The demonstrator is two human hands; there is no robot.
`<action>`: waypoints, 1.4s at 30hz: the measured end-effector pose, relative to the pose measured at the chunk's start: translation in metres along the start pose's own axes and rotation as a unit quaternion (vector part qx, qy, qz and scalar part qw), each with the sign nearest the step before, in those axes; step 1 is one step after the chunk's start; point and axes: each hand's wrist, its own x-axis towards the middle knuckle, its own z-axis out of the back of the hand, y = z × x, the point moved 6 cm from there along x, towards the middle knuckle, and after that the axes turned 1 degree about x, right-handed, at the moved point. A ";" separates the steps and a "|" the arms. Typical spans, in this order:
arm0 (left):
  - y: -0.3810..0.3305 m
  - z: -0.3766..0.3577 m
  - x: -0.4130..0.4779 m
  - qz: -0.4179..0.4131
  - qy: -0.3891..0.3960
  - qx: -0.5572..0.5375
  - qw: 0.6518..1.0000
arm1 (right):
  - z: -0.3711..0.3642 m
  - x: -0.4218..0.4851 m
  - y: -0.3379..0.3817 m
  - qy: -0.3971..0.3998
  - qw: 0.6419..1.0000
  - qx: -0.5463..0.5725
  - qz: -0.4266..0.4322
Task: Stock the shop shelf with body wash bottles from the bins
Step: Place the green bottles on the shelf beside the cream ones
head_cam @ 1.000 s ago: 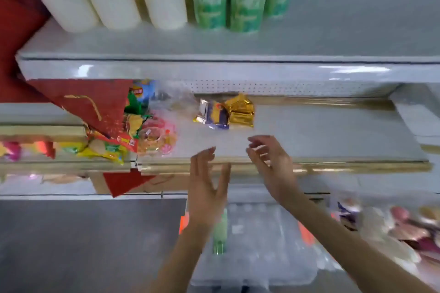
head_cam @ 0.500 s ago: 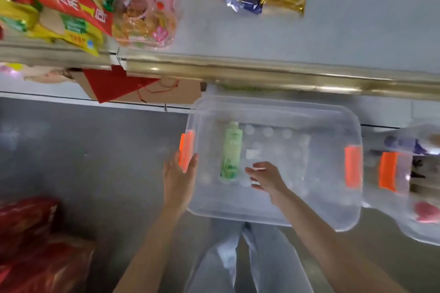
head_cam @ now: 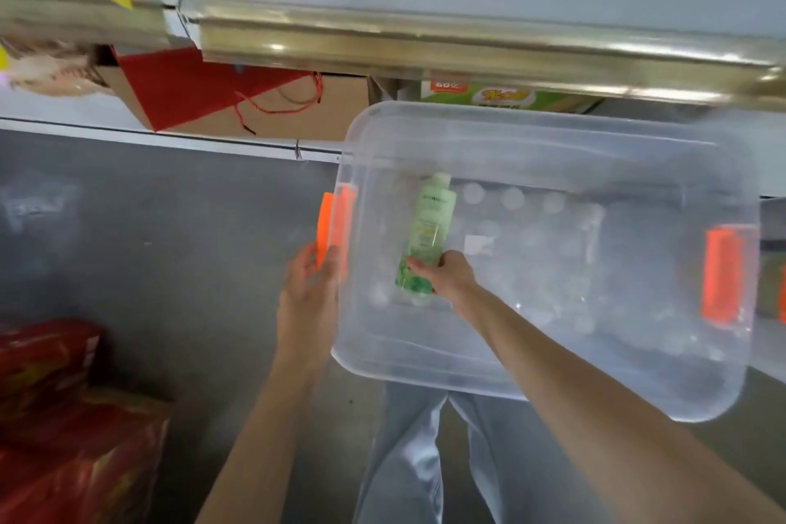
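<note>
- Bottle [head_cam: 427,238]: I see one green body wash bottle lying in the left part of the clear bin [head_cam: 553,389], centre of frame, with its cap toward the shelf [head_cam: 468,34] along the top.
- Right hand [head_cam: 448,274]: the fingers and thumb are curled round the bottle's lower end. The bottle looks to be resting on the bin floor.
- Left hand [head_cam: 308,294]: it is set against the bin's left wall at the orange clip [head_cam: 334,221]. The fingers look nearly straight, and I cannot tell whether they pinch the clip.
- Handling, my judgement: it is a stiff plastic bottle, light enough for one hand, with a smooth and possibly slippery skin. The hold sits low, so the cap end may droop. A hold round the mid-body would be steadier.
- Obscured: the hand covers the bottle's base, and the label print is too small to read. The bin walls are cloudy. At the right edge only an orange sliver shows, cut off by the frame. I cannot make out the bottle's slot on the shelf.
</note>
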 end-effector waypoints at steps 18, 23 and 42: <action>-0.107 0.018 -0.161 -0.039 0.220 -0.055 0.973 | 0.077 -0.275 0.103 0.208 0.962 -0.027 0.173; -0.186 0.040 -0.217 -0.079 0.270 -0.161 0.946 | 0.123 -0.356 0.160 0.131 0.949 -0.031 0.285; -0.467 0.064 -0.344 -0.395 0.347 -0.142 0.839 | 0.282 -0.546 0.331 -0.140 0.816 0.062 0.558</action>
